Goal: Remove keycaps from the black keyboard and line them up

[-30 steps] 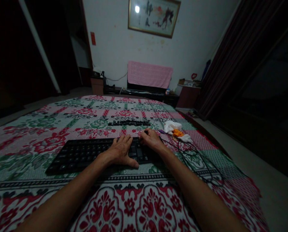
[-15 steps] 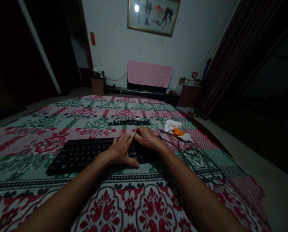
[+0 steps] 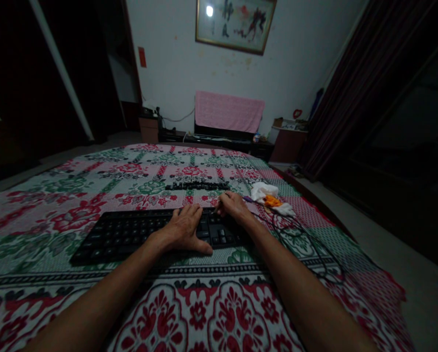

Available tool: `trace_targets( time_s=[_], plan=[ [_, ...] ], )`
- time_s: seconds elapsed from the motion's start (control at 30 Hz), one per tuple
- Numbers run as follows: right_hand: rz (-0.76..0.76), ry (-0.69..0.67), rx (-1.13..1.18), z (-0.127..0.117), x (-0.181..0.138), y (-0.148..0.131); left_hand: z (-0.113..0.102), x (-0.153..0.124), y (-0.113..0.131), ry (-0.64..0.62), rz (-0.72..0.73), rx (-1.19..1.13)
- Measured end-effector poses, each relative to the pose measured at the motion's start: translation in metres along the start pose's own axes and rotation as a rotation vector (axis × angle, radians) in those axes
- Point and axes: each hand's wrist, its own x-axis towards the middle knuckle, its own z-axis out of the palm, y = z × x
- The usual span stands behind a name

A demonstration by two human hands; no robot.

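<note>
A black computer keyboard point(image 3: 125, 234) lies on the patterned bedspread in front of me. My left hand point(image 3: 185, 229) rests flat across it, right of the main letter keys, with the thumb stretched out toward the near edge. Over the upper right part of the keyboard, my right hand point(image 3: 230, 205) is closed in a pinch. A thin thing seems to stick out of its fingers, too dark and small to name. Part of the key area at the right has bare dark places among the keys. Beyond the keyboard, several small black keycaps point(image 3: 196, 186) lie in a row.
The patterned bedspread point(image 3: 189, 293) covers the bed. To the right lie a white and orange crumpled cloth point(image 3: 265, 193) and a looped black cable point(image 3: 314, 249). Against the far wall, a pink towel point(image 3: 229, 111) hangs over a dark screen, and cabinets stand beside it.
My right hand has moved to the right along the top of the keyboard, uncovering keys at its right end. My left hand stays in place on the keyboard.
</note>
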Motion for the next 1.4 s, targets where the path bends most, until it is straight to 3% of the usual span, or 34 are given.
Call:
trace_targets(
  time_s=[0.13,0.27,0.5,0.67,0.8,1.03,1.17,1.27,1.4],
  plan=[
    [-0.056,-0.011,-0.093,-0.001,-0.002,-0.002,0.0,-0.001,0.0,0.01,-0.006,0.001],
    [-0.233,-0.028,-0.264,-0.001,-0.011,-0.01,-0.002,-0.001,0.002,-0.006,-0.003,0.012],
    [-0.423,0.083,-0.561,0.007,-0.028,-0.021,-0.007,-0.003,0.005,-0.039,-0.023,0.02],
    [-0.486,-0.018,-0.695,0.014,-0.03,-0.031,-0.007,-0.003,0.005,-0.028,-0.007,0.007],
    [-0.452,-0.076,-0.718,0.011,-0.017,-0.036,-0.007,-0.003,0.005,-0.007,0.009,0.0],
    [-0.136,-0.106,-0.34,0.001,-0.001,-0.026,-0.007,-0.003,0.005,-0.019,-0.01,-0.012],
    [-0.025,-0.003,-0.157,-0.006,0.003,-0.023,-0.007,-0.003,0.005,-0.012,-0.013,-0.015],
    [-0.017,0.043,-0.102,-0.015,0.007,-0.02,-0.007,-0.003,0.005,-0.03,-0.02,-0.016],
    [-0.036,-0.008,-0.087,-0.016,0.004,-0.021,-0.007,-0.004,0.003,-0.028,-0.017,-0.035]
  ],
)
